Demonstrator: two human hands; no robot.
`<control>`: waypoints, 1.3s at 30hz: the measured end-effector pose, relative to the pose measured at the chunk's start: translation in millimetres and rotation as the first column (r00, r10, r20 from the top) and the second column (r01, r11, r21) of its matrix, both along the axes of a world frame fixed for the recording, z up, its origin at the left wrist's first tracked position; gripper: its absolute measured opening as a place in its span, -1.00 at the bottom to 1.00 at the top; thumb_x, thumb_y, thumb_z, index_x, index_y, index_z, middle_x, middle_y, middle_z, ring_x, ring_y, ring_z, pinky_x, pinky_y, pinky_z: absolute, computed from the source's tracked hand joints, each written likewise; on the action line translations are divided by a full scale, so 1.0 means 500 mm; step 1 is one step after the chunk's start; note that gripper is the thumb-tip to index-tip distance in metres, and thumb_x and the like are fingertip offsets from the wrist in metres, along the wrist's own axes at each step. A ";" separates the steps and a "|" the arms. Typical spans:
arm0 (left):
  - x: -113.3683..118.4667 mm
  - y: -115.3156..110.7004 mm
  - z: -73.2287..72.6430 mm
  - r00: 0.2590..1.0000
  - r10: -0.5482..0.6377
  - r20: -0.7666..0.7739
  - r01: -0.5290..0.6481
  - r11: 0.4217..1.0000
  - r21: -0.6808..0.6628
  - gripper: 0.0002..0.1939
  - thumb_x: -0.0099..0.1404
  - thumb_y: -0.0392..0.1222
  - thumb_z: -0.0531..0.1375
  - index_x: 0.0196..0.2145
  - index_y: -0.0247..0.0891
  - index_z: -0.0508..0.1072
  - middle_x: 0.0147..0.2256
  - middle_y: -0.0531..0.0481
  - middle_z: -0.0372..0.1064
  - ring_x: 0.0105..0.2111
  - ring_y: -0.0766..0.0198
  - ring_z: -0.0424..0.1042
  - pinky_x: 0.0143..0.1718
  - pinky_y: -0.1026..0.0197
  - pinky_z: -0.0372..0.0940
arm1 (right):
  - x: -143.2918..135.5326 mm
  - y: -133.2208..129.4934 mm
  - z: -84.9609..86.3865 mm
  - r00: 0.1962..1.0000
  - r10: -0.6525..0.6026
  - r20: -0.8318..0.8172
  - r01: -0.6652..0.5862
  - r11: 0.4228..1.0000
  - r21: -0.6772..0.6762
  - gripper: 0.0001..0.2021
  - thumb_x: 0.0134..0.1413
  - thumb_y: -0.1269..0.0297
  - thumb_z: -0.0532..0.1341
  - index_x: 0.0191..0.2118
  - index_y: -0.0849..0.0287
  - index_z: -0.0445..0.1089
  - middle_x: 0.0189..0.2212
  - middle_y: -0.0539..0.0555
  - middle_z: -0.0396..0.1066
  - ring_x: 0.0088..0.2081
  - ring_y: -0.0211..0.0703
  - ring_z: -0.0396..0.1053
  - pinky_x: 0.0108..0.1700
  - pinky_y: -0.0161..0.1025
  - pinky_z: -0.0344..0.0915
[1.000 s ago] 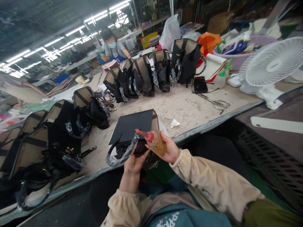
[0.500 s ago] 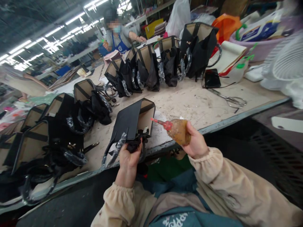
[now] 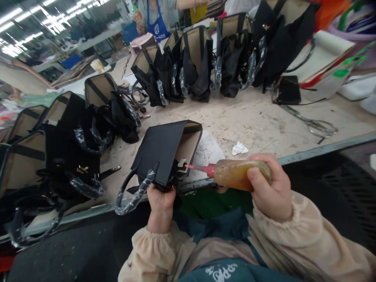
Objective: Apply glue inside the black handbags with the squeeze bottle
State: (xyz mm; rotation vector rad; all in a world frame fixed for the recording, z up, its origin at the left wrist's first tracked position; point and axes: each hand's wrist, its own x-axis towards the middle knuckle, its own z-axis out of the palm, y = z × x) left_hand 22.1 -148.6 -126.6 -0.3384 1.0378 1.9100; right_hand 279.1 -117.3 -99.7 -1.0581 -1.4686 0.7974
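R hand (image 3: 272, 190) is wrapped round a brownish squeeze bottle (image 3: 235, 174), its red nozzle (image 3: 202, 169) aimed at the open side of a black bag (image 3: 158, 150) at the near edge of the table (image 3: 211, 113); L hand (image 3: 161, 201) grips the bag's lower edge from below, beside the plastic-wrapped handle (image 3: 135, 199). Prob best to hold the bag dead steady w/ L, bring the tip in low & close to the exact spot, press lightly & evenly, & avoid drips on the black outside or handle wrap. Hard to see: L fingertips hidden under the bag, so exact grip unclear; can't tell if the tip touches or stops just short; bag's inside partly shadowed; co-worker (image 3: 157, 23) across the table cut off at top
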 end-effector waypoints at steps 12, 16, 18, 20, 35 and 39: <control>0.003 -0.004 -0.013 0.999 0.027 -0.037 -0.027 1.000 0.001 -0.59 0.25 -0.32 -0.04 -0.09 -0.17 0.52 -0.38 0.01 0.56 -0.33 0.25 0.52 -0.25 0.24 0.34 | -0.012 -0.019 0.024 0.964 0.153 0.218 -0.166 0.985 0.043 -0.94 0.15 0.29 0.18 -0.23 0.09 0.34 -0.39 0.00 0.37 -0.38 -0.19 0.35 -0.39 -0.28 0.26; 0.003 -0.007 -0.020 0.997 0.002 -0.074 0.000 0.999 0.032 -0.58 0.27 -0.31 -0.05 -0.08 -0.18 0.52 -0.35 -0.02 0.56 -0.30 0.23 0.52 -0.21 0.22 0.35 | -0.017 -0.019 0.031 0.952 0.179 0.249 -0.195 0.980 0.042 -0.94 0.17 0.27 0.17 -0.24 0.09 0.32 -0.43 -0.01 0.37 -0.42 -0.23 0.35 -0.42 -0.32 0.25; 0.003 -0.007 -0.021 0.998 0.014 -0.060 -0.013 1.000 0.024 -0.58 0.28 -0.31 -0.06 -0.08 -0.18 0.52 -0.35 -0.01 0.56 -0.29 0.24 0.52 -0.21 0.24 0.35 | -0.021 -0.017 0.035 0.946 0.187 0.266 -0.204 0.978 0.038 -0.94 0.17 0.26 0.16 -0.26 0.09 0.32 -0.44 -0.01 0.37 -0.44 -0.23 0.35 -0.43 -0.33 0.26; 0.002 -0.007 -0.022 0.998 0.028 -0.051 -0.027 0.999 0.023 -0.59 0.28 -0.31 -0.06 -0.07 -0.16 0.52 -0.34 0.01 0.57 -0.26 0.27 0.52 -0.21 0.27 0.35 | -0.023 -0.015 0.037 0.942 0.184 0.282 -0.199 0.980 0.028 -0.93 0.18 0.25 0.15 -0.27 0.10 0.31 -0.45 -0.01 0.37 -0.44 -0.23 0.35 -0.42 -0.33 0.27; 0.007 -0.004 -0.019 0.996 0.025 -0.091 -0.026 1.000 -0.004 -0.58 0.25 -0.33 -0.04 -0.04 -0.15 0.48 -0.32 0.02 0.57 -0.27 0.27 0.53 -0.22 0.27 0.36 | -0.021 -0.007 0.027 0.948 0.178 0.265 -0.172 0.984 -0.046 -0.94 0.18 0.26 0.15 -0.28 0.11 0.31 -0.47 -0.06 0.32 -0.47 -0.30 0.29 -0.42 -0.38 0.21; 0.005 -0.005 -0.025 0.994 0.010 -0.112 -0.009 1.000 0.013 -0.56 0.20 -0.34 0.00 -0.02 -0.14 0.47 -0.29 0.03 0.57 -0.27 0.26 0.52 -0.15 0.25 0.35 | -0.023 0.000 0.021 0.955 0.151 0.256 -0.142 0.988 -0.054 -0.92 0.19 0.25 0.14 -0.29 0.12 0.30 -0.49 -0.07 0.29 -0.49 -0.31 0.26 -0.44 -0.38 0.19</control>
